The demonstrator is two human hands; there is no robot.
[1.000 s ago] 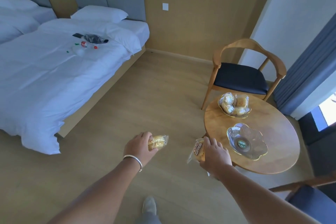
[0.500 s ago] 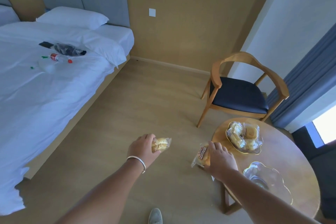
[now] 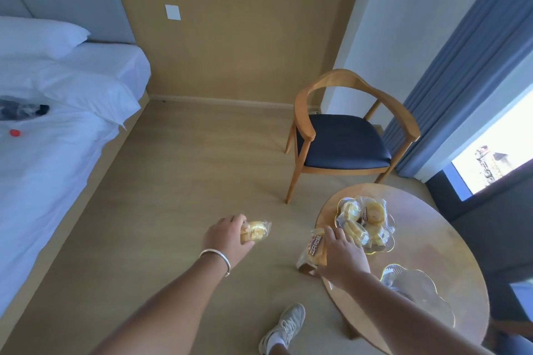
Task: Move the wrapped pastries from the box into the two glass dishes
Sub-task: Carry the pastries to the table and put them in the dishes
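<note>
My left hand (image 3: 227,238) grips a clear-wrapped yellow pastry (image 3: 255,230) over the floor, left of the table. My right hand (image 3: 341,256) holds a second wrapped pastry (image 3: 313,251) with a dark printed label, at the round table's left edge. Just beyond it stands a glass dish (image 3: 388,243) holding several wrapped pastries (image 3: 363,217). A second glass dish (image 3: 418,291), with no pastries in it, sits nearer me on the table, partly hidden behind my right forearm. No box is in view.
The round wooden table (image 3: 432,228) stands at the right. A wooden armchair with a dark seat (image 3: 343,141) is behind it. A white bed (image 3: 57,130) with small items fills the left. My shoe (image 3: 285,326) is on the floor. Curtains and a window lie at the far right.
The view has swung right and closer to the table. Both hands still hold their pastries; the right one has moved up to the table's left edge, next to the filled dish.
</note>
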